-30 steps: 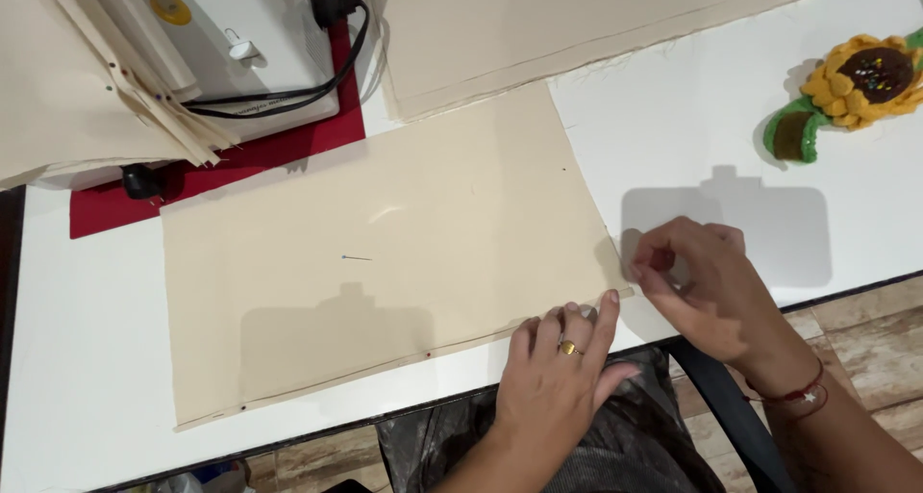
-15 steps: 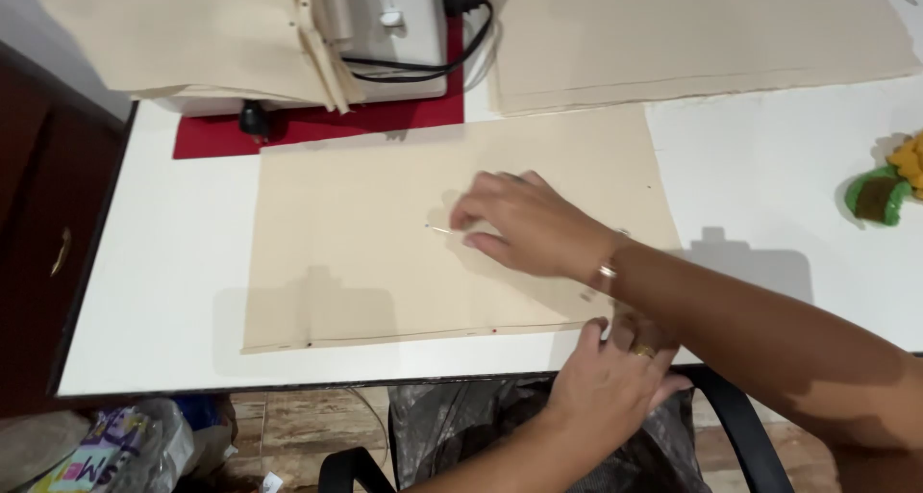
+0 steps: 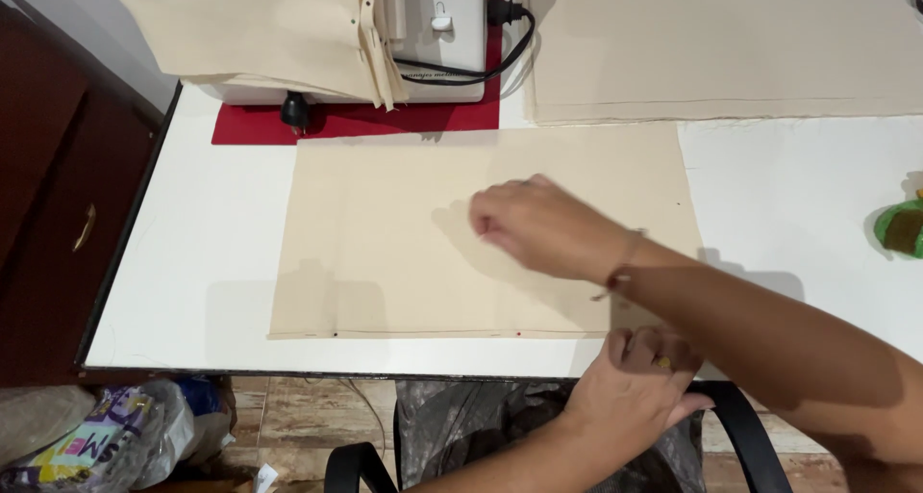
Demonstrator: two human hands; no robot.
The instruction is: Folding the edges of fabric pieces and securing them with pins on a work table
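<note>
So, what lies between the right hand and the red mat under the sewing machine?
In the head view, only bare beige fabric lies between the right hand and the red mat.

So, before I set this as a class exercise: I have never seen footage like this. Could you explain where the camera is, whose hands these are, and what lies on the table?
The camera sits on a person's head and looks down, so the two bare hands are that person's own. They work at a white table. A flat beige fabric piece lies on it, with small pins along its near edge. The right hand reaches across over the fabric, fingers curled; whether it holds anything I cannot tell. The left hand rests at the table's near edge by the fabric's corner. At the back stands a white sewing machine on a red mat, with more beige cloth beside it. A green object shows at the right edge.
</note>
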